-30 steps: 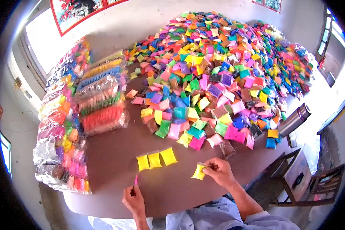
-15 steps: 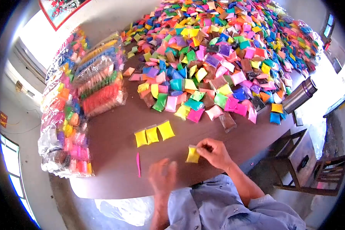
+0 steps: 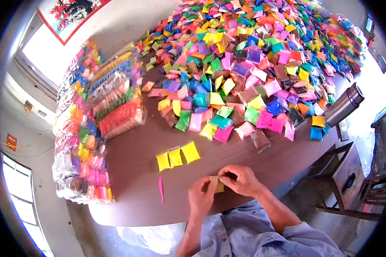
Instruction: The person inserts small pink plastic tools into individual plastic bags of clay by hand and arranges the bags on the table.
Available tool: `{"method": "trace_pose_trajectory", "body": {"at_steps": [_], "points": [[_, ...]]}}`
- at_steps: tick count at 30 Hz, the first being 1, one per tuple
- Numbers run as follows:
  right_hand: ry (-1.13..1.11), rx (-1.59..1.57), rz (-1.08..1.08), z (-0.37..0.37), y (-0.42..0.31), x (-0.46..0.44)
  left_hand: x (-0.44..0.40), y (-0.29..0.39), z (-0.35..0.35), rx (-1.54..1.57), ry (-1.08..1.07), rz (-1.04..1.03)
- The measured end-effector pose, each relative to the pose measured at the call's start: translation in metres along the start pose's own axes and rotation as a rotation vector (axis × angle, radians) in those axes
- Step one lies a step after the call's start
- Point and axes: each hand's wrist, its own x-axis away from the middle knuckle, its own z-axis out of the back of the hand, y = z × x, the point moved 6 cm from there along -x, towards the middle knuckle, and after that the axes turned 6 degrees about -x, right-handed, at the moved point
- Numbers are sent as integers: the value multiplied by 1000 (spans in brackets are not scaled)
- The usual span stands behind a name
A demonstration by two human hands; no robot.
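A small yellow packet [image 3: 219, 187] is held close to the table's front edge, mostly covered by fingers. My right hand [image 3: 241, 180] pinches its top edge between thumb and forefinger. From the other side, my left hand [image 3: 202, 195] has its fingertips closed on the same top edge. Farther in, three yellow packets [image 3: 175, 157] lie side by side in a row. A thin pink plastic strip [image 3: 161, 190] rests on the table to the left of my left hand.
A large heap of colourful packets [image 3: 244, 77] covers the back of the brown table [image 3: 133, 171]. Bagged bundles of packets [image 3: 120, 118] are stacked along the left side. A metal flask [image 3: 344, 104] leans at the right edge. A wooden stool [image 3: 345, 180] stands beyond it.
My left hand has moved right from beside the pink strip and taken hold of the yellow packet's top edge. My right hand keeps its pinch, and the view has shifted slightly.
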Motion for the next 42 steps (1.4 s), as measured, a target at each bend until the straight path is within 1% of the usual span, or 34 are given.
{"method": "trace_pose_trajectory", "body": {"at_steps": [2, 4, 6, 8, 10, 15, 17, 20, 21, 23, 25, 26, 28, 29, 33, 35, 37, 38, 40, 42], "points": [[2, 11, -33, 1, -7, -1, 2, -12, -1, 237, 16, 150], [6, 60, -12, 2, -14, -3, 2, -19, 0, 206, 10, 159], [-10, 38, -12, 2, -12, -4, 2, -25, -2, 176, 5, 166], [-25, 18, -15, 1, -7, -5, 3, -26, -6, 191, 11, 132], [30, 6, 59, 3, -6, -4, -1, -14, -4, 146, -6, 129], [60, -76, 19, 4, 4, -4, -6, -7, -4, 72, -23, 121], [61, -114, -1, 4, 5, -3, -6, 3, -6, -175, -75, -99], [74, -115, 0, 4, 0, -4, -7, 8, -7, -125, -32, -146], [73, -73, -2, 4, -4, -4, -7, 8, -8, -122, -35, -148], [79, -25, -4, 3, -7, -5, -7, 6, -7, -30, 9, -69], [85, 99, 79, 0, -11, -5, -7, 2, -7, -40, 16, -54], [94, 105, 78, -2, -11, -6, -7, -1, -7, -55, 28, -36], [140, 173, 191, -5, -16, -7, -7, -8, -8, -36, 45, -26], [111, 188, 163, -6, -12, -8, -7, -8, -7, -49, 55, -28], [215, 156, 176, -5, -3, -4, -7, -1, -10, -35, 55, -17], [281, 73, 149, -2, 0, -1, -7, 0, -12, -49, 40, 2], [292, 68, 124, -1, 2, -3, -8, 14, -15, -134, 46, -273], [302, 65, 101, 0, 4, -3, -8, 14, -15, -132, 40, -277], [335, 80, 177, -1, 0, -3, -7, 10, -18, -166, 67, -186], [328, 91, 190, -1, -3, -4, -6, 4, -19, -200, 49, -139]]}}
